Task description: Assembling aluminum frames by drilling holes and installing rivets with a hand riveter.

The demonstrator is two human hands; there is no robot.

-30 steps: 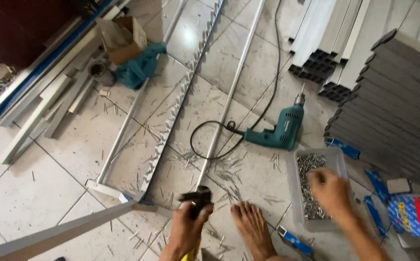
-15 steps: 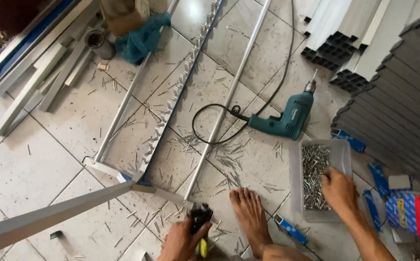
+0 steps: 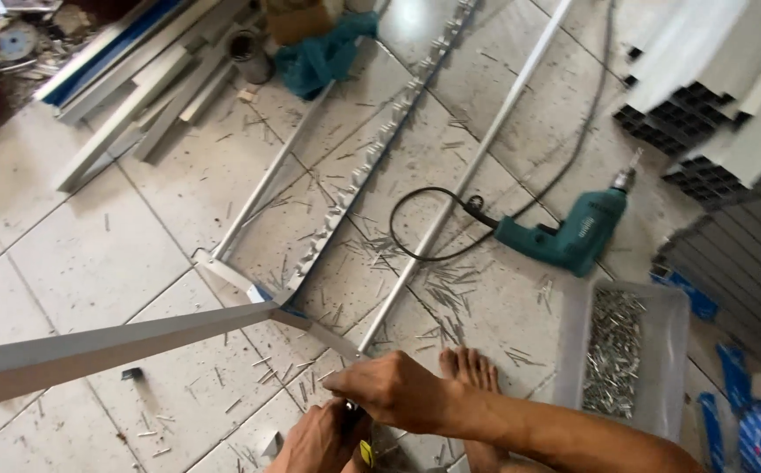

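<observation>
Both hands meet low in the view over a small dark tool (image 3: 354,419) with a yellow part, held just short of the near corner of the frame (image 3: 310,328). The left hand (image 3: 321,441) is clenched around the tool from below. The right hand (image 3: 394,391) lies curled over its top, fingers closed on it, hiding most of it, so what kind of tool it is cannot be told.

The bare foot (image 3: 471,372) sits right beside the hands, among loose metal pins (image 3: 450,302) strewn over the floor. A slip of the tool, or a shift of weight, could drive a pin or the frame's cut corner into the skin. The long rail (image 3: 109,350) slanting in from the left rests only lightly at the corner and could slide off if nudged. The drill (image 3: 569,238) lies well apart, its cord (image 3: 437,223) looping across the frame's right bar, where it might snag.

The floor (image 3: 91,254) is pale glossy tile, littered with shavings. A clear tray (image 3: 661,350) of pins stands to the right. Stacked profiles (image 3: 713,96) fill the right edge, more offcuts (image 3: 135,96) and a teal cloth (image 3: 328,57) lie at the top.
</observation>
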